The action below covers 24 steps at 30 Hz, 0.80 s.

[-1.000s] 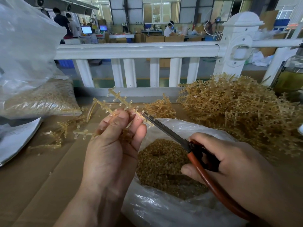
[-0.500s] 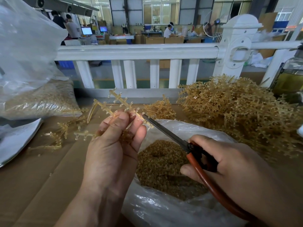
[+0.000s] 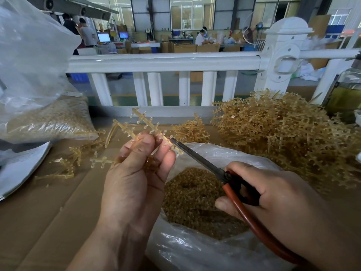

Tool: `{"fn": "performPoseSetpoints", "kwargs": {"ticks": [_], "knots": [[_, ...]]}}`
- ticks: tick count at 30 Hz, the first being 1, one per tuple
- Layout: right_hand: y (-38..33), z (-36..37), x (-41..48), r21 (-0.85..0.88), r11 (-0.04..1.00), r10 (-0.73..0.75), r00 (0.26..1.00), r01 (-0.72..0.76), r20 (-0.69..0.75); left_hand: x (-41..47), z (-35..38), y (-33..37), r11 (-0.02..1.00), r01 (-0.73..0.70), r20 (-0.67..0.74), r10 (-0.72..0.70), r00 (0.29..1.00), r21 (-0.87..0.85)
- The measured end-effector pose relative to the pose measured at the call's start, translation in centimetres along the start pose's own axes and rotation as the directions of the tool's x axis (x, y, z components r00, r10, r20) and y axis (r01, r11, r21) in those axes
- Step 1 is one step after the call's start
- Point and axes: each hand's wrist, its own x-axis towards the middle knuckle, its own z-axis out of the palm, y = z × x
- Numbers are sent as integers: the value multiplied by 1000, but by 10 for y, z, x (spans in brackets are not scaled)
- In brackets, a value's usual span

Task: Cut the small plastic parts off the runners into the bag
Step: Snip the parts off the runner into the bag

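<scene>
My left hand (image 3: 134,173) pinches a translucent runner (image 3: 144,124) between thumb and fingers; my right hand (image 3: 273,196) grips red-handled scissors (image 3: 197,155), blade tips at the runner's lower end, seemingly closed. Below lies the open bag (image 3: 195,253) of cut parts (image 3: 191,194); an uncut pile (image 3: 283,133) sits right.

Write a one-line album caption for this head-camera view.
Left hand holds a translucent amber plastic runner; right hand puts red-handled scissors to it above a clear plastic bag.
</scene>
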Motion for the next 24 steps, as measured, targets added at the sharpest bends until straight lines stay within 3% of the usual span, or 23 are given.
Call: {"fn": "performPoseSetpoints", "kwargs": {"ticks": [24], "knots": [[3,1,0,38,999,-20,999,21,-29,-4,1,-1,999,-19,48,16,999,47]]}}
